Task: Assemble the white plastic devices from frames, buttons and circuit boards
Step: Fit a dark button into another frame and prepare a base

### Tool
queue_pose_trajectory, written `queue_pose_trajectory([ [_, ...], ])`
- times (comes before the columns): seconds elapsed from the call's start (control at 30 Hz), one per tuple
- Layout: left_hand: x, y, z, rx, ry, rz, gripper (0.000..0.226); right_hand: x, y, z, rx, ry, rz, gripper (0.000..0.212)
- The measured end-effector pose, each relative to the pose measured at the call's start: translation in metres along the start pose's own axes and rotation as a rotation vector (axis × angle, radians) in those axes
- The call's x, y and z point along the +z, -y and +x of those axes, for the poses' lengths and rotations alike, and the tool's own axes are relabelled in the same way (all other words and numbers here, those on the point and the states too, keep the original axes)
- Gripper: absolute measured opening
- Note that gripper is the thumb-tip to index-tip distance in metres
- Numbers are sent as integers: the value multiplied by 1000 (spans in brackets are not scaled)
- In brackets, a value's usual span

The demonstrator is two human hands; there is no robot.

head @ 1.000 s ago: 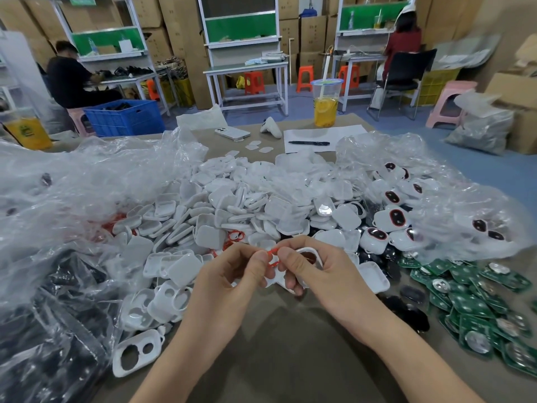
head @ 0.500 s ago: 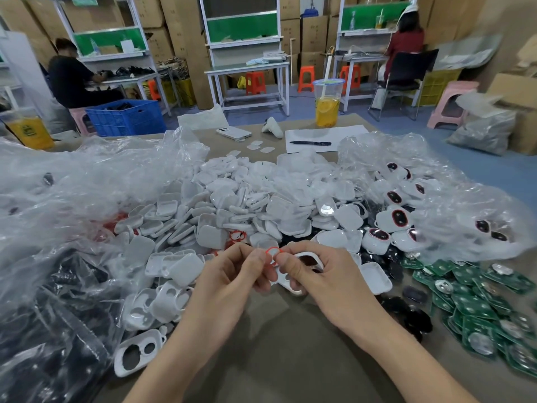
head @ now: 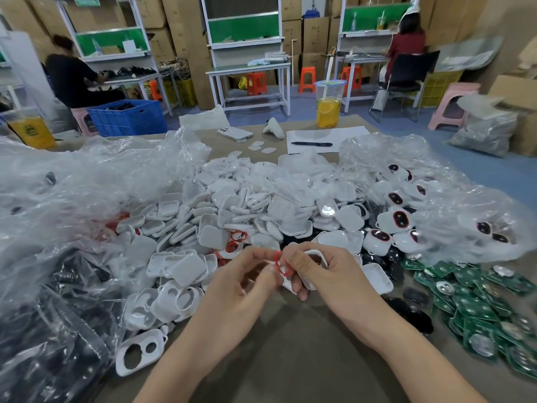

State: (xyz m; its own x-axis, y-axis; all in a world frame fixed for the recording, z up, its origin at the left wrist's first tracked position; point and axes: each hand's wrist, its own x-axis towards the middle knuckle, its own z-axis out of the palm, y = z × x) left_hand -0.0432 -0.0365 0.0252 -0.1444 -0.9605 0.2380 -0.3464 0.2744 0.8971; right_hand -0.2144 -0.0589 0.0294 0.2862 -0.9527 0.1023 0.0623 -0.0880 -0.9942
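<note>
Hands meet over the desk [head: 305,353]: left hand [head: 241,289] grip pinches a red ring [head: 278,264], right hand [head: 331,277] grip holds a white frame [head: 316,252] touching it. Green circuit boards [head: 470,303] lie right of both grips.

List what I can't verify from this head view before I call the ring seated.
- Whether the red ring sits in the white frame: head view, the left hand and right hand cover the joint.
- Black parts at left: head view, veiled by the crumpled plastic bag.
- Green circuit boards: head view, pile cut off by the right edge.
- Any writing on the paper: head view, too small.
</note>
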Motion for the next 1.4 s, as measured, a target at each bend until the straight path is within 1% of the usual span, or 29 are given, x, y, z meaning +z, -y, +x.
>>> queue_pose_trajectory([
  [0.07, -1, 0, 1, -20, -25, -105, 16, 1, 2, -1, 10, 19, 10, 31],
  [0.13, -1, -2, 2, -22, -24, -169, 11, 1, 3, -2, 24, 27, 29, 30],
  [0.27, -3, -5, 4, -33, -55, -291, 26, 0, 3, -2, 27, 60, 52, 30],
  [0.37, -5, -8, 5, -45, -86, -355, 24, 0, 2, -2, 35, 74, 73, 23],
  [0.43, -4, -9, 4, -51, -89, -375, 23, -1, 0, -1, 29, 67, 42, 22],
  [0.57, -4, -9, 3, -52, -76, -380, 25, -3, -2, 0, 20, 54, 1, 23],
  [0.67, -5, -9, 2, -36, -62, -361, 24, -2, -3, 0, 26, 65, 44, 21],
  [0.8, 0, -7, 0, 31, -10, -336, 19, 0, -2, 0, 77, 90, 55, 23],
  [0.93, 3, -2, 0, 114, -81, -203, 13, 2, -3, 0, 83, 97, 59, 18],
  [1.07, 7, -2, -1, 133, -120, -116, 12, 3, -3, 0, 76, 71, 59, 19],
  [1.13, 10, -4, -2, 133, -148, -107, 11, 2, -4, 0, 71, 75, 62, 21],
  [1.2, 12, -7, -3, 144, -161, -126, 11, 2, -4, -1, 69, 106, 74, 27],
  [1.3, 10, -10, -3, 130, -201, -212, 10, 4, -3, 2, 128, 116, 183, 36],
  [1.4, 2, -8, 0, 68, -286, -241, 5, 1, -5, 6, 202, 78, 409, 39],
])
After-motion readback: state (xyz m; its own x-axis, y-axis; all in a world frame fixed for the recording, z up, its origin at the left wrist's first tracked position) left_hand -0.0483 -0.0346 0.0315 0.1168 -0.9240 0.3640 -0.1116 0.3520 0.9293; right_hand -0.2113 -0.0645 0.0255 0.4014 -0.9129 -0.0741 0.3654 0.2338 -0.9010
